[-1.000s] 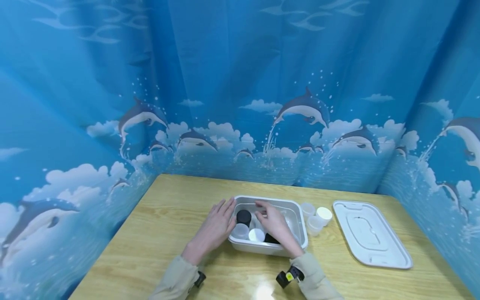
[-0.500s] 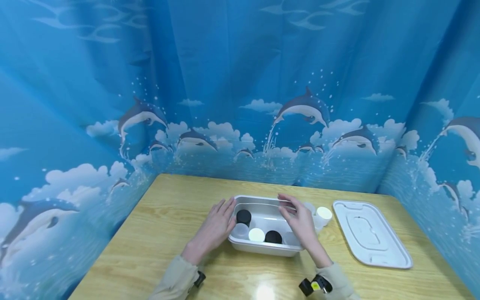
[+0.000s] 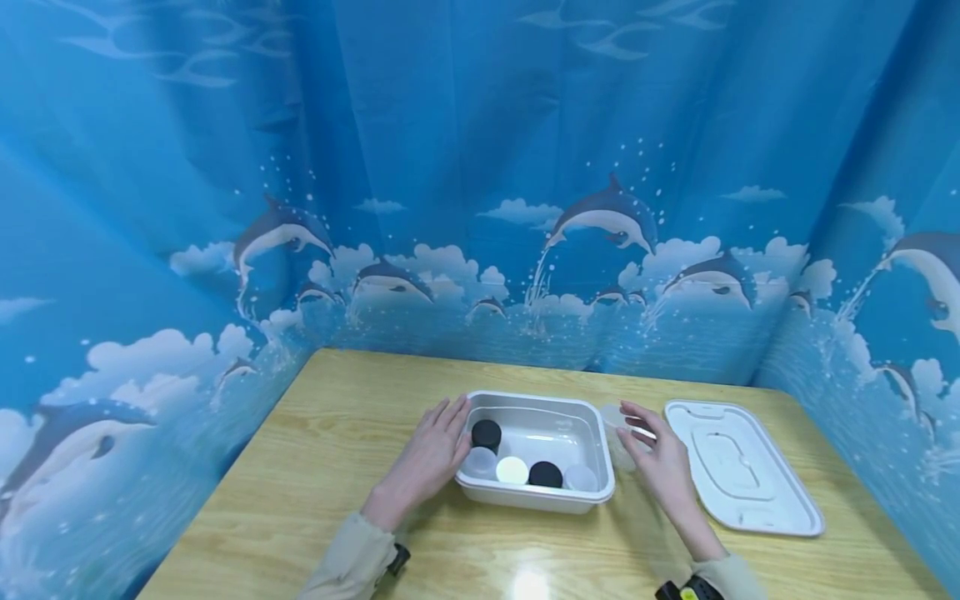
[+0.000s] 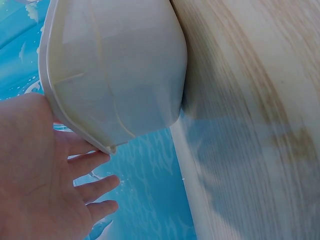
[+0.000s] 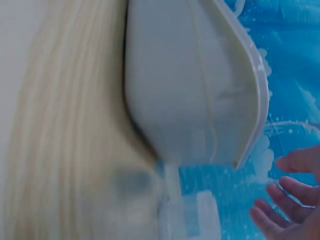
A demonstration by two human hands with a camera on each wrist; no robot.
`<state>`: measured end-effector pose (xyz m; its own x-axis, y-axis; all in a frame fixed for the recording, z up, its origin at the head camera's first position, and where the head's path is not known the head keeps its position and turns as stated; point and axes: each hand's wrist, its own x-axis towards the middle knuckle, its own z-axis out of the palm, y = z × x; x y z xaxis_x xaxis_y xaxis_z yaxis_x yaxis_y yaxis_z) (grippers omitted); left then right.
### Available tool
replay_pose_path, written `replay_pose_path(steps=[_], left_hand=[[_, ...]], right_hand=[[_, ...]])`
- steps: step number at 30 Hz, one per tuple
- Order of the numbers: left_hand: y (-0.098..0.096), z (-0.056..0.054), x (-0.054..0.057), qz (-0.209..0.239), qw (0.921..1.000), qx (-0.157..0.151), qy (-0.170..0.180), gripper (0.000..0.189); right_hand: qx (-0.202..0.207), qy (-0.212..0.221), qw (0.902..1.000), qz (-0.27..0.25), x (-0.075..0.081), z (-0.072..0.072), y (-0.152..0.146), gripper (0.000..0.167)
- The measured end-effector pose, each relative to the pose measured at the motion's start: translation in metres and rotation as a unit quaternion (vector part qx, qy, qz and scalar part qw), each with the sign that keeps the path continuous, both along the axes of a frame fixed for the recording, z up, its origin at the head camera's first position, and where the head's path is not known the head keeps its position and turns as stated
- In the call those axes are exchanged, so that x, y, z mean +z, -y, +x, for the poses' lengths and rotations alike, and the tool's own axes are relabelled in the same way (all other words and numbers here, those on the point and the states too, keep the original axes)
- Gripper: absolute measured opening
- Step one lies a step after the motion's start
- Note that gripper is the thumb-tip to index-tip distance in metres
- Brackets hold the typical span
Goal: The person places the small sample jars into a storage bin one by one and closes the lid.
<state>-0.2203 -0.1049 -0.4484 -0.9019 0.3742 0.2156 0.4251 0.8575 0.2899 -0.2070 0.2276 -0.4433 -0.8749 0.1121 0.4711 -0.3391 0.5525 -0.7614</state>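
Observation:
A white rectangular tub [image 3: 534, 498] stands on the table. Along its left and near sides sit several small round containers: black-topped ones [image 3: 486, 436], a white-topped one [image 3: 512, 470] and translucent ones [image 3: 581, 477]. My left hand [image 3: 427, 454] rests against the tub's left rim, fingers extended; in the left wrist view the hand [image 4: 45, 185] touches that rim [image 4: 75, 129]. To the tub's right, my right hand [image 3: 666, 462] hovers over translucent containers [image 3: 611, 415], thumb and fingers apart. It partly hides them. In the right wrist view nothing is in its fingers [image 5: 287, 202].
A flat white lid [image 3: 742, 471] lies on the wooden table [image 3: 360, 392] at the right. Behind and at both sides hangs a blue dolphin-print curtain [image 3: 465, 150]. A translucent container [image 5: 190, 217] shows low in the right wrist view.
My right hand has left the inside of the tub and moved right, over its right rim, to the containers outside. A translucent container now shows in the tub's near right corner. The left hand stays put.

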Motion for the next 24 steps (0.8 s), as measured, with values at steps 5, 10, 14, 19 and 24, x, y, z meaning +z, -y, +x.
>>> replay_pose_path(steps=[5, 10, 14, 19, 24], left_hand=[[0.0, 0.0, 0.0, -0.004, 1.0, 0.003, 0.004, 0.056], [0.0, 0.0, 0.0, -0.009, 0.9999, 0.003, 0.002, 0.056], [0.0, 0.0, 0.0, -0.01, 1.0, 0.002, 0.001, 0.056], [0.001, 0.001, -0.001, -0.006, 1.0, 0.0, 0.001, 0.056], [0.001, 0.002, 0.001, -0.004, 1.0, 0.001, 0.001, 0.056]], right_hand=[[-0.026, 0.015, 0.9987, 0.04, -0.009, 0.002, -0.016, 0.04], [-0.033, 0.03, 0.9965, 0.071, -0.017, 0.003, -0.023, 0.043], [-0.033, 0.047, 0.9947, 0.085, -0.021, 0.003, -0.026, 0.045], [-0.034, 0.049, 0.9928, 0.104, -0.026, 0.002, -0.027, 0.047], [-0.036, 0.063, 0.9912, 0.111, -0.024, 0.002, -0.026, 0.051]])
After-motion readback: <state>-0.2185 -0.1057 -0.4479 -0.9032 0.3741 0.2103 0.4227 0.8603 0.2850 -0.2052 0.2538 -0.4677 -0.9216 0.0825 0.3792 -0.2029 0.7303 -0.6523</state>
